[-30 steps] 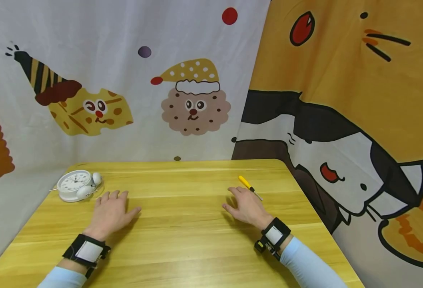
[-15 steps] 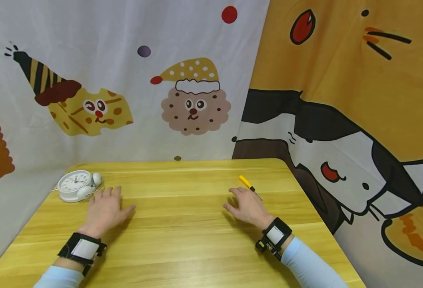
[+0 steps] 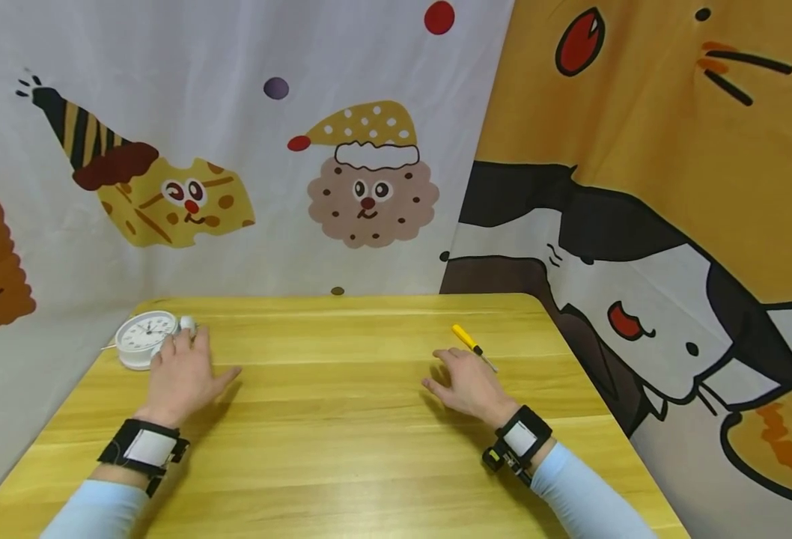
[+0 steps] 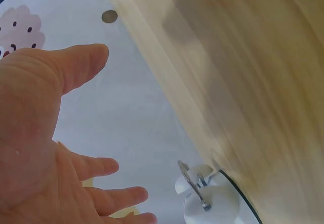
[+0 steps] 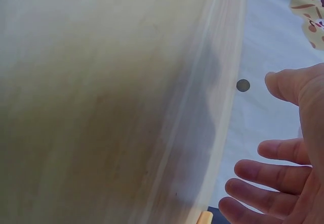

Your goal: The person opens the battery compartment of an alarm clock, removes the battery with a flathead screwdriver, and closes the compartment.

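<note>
A white twin-bell alarm clock (image 3: pixel 145 337) lies face up at the table's far left. My left hand (image 3: pixel 182 378) hovers just in front of it, fingers spread, overlapping its bells in the head view. In the left wrist view the white bells and wire handle of the alarm clock (image 4: pixel 210 201) show beyond my fingertips, with a gap between. On the right, a screwdriver (image 3: pixel 468 341) with a yellow handle lies on the table. My right hand (image 3: pixel 470 385) is beside it, fingers loosely extended and holding nothing. The handle's end peeks in at the bottom of the right wrist view.
The wooden table (image 3: pixel 342 434) reaches back to a white cartoon-printed curtain (image 3: pixel 268 254). An orange curtain (image 3: pixel 638 135) with a cat print hangs along the right side. Each wrist wears a black strap (image 3: pixel 143 453).
My left hand has moved left and forward to the alarm clock, now covering part of its bells. The right hand stays by the screwdriver. The head view has shifted slightly.
</note>
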The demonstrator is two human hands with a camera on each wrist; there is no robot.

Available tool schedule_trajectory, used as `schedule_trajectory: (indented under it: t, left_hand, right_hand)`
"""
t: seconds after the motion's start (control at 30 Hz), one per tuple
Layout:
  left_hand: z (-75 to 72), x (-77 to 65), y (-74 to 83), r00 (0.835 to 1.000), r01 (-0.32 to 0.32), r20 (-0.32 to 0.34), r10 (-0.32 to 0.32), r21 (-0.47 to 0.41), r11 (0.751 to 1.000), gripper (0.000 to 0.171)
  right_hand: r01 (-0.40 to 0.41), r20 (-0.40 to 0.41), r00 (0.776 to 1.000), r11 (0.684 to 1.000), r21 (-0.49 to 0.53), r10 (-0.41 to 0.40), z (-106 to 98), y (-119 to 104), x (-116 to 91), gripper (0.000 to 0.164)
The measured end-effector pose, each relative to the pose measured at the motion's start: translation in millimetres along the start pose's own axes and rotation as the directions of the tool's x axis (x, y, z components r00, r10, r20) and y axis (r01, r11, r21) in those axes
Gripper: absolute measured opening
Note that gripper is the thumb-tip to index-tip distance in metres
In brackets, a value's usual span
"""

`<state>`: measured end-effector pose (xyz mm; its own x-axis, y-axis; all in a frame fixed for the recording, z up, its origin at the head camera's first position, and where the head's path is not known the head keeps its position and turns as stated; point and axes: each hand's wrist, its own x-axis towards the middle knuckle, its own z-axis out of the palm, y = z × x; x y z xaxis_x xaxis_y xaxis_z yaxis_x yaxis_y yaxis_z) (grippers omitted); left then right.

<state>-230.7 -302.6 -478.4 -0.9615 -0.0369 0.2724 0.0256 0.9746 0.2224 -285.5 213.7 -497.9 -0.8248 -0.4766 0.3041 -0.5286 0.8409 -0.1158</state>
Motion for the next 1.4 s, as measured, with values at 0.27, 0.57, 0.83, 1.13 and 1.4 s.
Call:
schedule_trajectory:
  t: [0.27, 0.57, 0.83, 1.13, 1.4]
  left_hand:
    - [-3.9, 4.3, -10.5, 0.999, -0.008, -0.044, 0.009, 0.026, 1.000, 0.104]
    - [-2.6, 11.5, -23.5, 0.999, 0.014, -0.034, -0.013, 0.017, 1.000, 0.101]
    - [-4.1, 18.5, -36.8, 0.998, 0.053, -0.015, -0.053, 0.022, 0.998, 0.100]
    - [-9.3, 25.7, -52.9, 0.998, 0.067, -0.007, -0.067, -0.006, 0.998, 0.096]
    - [-16.4, 29.2, -60.1, 0.995, 0.096, 0.009, -0.096, 0.004, 0.995, 0.094]
  right_hand:
    - [-0.011, 0.009, 1.000, 1.000, -0.007, 0.011, -2, 2, 0, 0.063]
    - [-0.027, 0.030, 0.999, 1.000, -0.010, 0.028, -2, 2, -1, 0.060]
    - [-0.032, 0.046, 0.998, 0.999, -0.011, 0.032, -1, -1, 1, 0.059]
    - [-0.042, 0.036, 0.998, 0.999, -0.002, 0.042, -2, -1, -3, 0.056]
    - [-0.044, 0.022, 0.999, 0.999, 0.005, 0.044, -2, 5, -8, 0.056]
